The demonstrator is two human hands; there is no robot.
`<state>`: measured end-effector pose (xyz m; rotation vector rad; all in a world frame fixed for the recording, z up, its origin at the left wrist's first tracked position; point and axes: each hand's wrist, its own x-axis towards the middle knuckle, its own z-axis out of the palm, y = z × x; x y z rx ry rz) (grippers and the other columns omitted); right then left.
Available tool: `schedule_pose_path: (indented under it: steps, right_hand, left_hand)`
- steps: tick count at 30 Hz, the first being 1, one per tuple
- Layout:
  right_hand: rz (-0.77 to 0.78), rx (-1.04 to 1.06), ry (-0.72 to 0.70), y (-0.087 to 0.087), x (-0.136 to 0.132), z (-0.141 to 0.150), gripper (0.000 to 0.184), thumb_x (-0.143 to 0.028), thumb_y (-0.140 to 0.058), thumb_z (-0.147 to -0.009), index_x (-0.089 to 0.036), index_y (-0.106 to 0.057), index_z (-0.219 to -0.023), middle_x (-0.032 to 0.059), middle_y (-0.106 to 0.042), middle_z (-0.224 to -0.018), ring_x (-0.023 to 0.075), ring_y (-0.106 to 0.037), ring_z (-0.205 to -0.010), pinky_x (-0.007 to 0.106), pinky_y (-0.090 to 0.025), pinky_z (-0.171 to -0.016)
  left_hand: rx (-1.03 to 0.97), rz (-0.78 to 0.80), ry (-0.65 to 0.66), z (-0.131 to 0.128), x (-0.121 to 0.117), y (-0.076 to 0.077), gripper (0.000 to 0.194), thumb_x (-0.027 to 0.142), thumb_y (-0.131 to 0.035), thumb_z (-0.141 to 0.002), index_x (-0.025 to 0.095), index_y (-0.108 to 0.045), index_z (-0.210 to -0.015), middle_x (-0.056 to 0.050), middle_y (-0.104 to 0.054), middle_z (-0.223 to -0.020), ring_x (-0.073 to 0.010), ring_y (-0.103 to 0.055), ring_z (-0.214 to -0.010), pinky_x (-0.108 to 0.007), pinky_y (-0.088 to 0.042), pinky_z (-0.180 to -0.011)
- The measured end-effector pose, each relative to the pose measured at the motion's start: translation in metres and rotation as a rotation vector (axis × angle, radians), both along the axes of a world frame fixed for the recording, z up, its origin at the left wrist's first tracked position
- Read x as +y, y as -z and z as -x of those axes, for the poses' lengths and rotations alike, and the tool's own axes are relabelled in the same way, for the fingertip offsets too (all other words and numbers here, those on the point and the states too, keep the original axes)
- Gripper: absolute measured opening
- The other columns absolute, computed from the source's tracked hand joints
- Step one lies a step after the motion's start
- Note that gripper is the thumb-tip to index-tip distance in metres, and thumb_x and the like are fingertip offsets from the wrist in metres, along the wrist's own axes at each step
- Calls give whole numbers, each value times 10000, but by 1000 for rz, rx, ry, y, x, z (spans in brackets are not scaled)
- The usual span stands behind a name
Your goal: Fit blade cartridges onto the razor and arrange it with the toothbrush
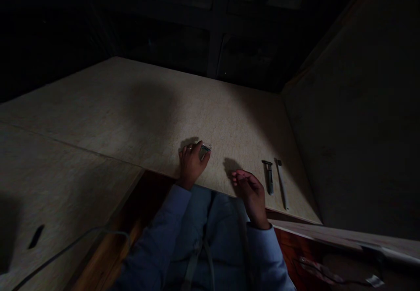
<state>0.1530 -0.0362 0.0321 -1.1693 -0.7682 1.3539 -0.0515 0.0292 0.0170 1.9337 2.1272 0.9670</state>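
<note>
My left hand (191,164) rests on the pale tabletop (131,116) with its fingers closed round a small shiny object (204,150), too dim to name. A ring shows on one finger. My right hand (250,191) hovers at the table's near edge, fingers loosely curled and apart, holding nothing. A dark razor-like tool (269,176) and a slim white tool (282,184) lie side by side just right of my right hand. Blue sleeves cover both arms.
The room is dark, with a pool of light on the table's middle. A wall panel (354,142) rises along the table's right side. A cable (65,247) runs over the lower left surface. Another cable lies at the bottom right (328,275).
</note>
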Motion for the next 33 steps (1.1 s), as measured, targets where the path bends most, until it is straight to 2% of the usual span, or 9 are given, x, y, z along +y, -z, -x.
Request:
schedule_pose_path:
  steps: [5,8,15,22,27,31,33]
  right_hand:
    - [2,-17,-2,-1,0,0,302,-451,-849,-713,-222,-787,-899,61,-777,-944,168,-664,-797,313,-546,-744]
    - [6,-3,1,0,0,-1,312,-447,-850,-713,-214,-785,-910,66,-773,-950,175,-668,-804,320,-552,-747]
    - [-12,-54,2,-1,0,0,315,-459,-841,-719,-217,-783,-913,69,-775,-946,177,-664,-788,329,-554,-731]
    - [-12,-89,-19,-1,-1,-1,290,-452,-811,-760,-217,-778,-926,68,-773,-961,173,-658,-786,332,-549,-751]
    - [-7,-86,-2,-4,-2,0,276,-451,-825,-745,-221,-780,-892,57,-776,-932,164,-658,-778,320,-545,-746]
    - [-7,-72,-12,-2,-2,0,275,-448,-821,-753,-225,-779,-909,56,-777,-937,162,-663,-783,321,-547,-749]
    - [-4,-59,-15,-1,-2,-1,280,-449,-820,-754,-226,-777,-918,57,-777,-943,165,-667,-785,330,-551,-757]
  left_hand:
    - [-5,-36,312,27,23,1,269,212,-534,-948,194,-738,-1123,-100,-721,-1098,-241,-634,-1042,-408,-513,-964]
    - [27,-8,393,35,30,-1,231,175,-552,-933,204,-767,-1014,-78,-737,-1031,-232,-638,-993,-406,-527,-945]
    - [-20,-8,422,37,29,-3,206,186,-577,-931,223,-776,-969,-68,-738,-990,-222,-646,-979,-400,-532,-932]
    - [-5,29,474,37,35,-7,197,180,-623,-906,271,-785,-972,-51,-728,-1047,-211,-635,-1035,-391,-515,-975]
    - [31,51,520,38,40,-13,227,168,-565,-928,233,-782,-921,-66,-719,-1017,-209,-629,-999,-372,-512,-944]
    - [93,80,511,39,43,-18,271,140,-525,-916,235,-779,-917,-61,-710,-1037,-209,-619,-1014,-361,-502,-941]
    - [89,85,450,39,44,-19,269,143,-544,-897,267,-782,-871,-31,-718,-1016,-198,-625,-1013,-346,-499,-952]
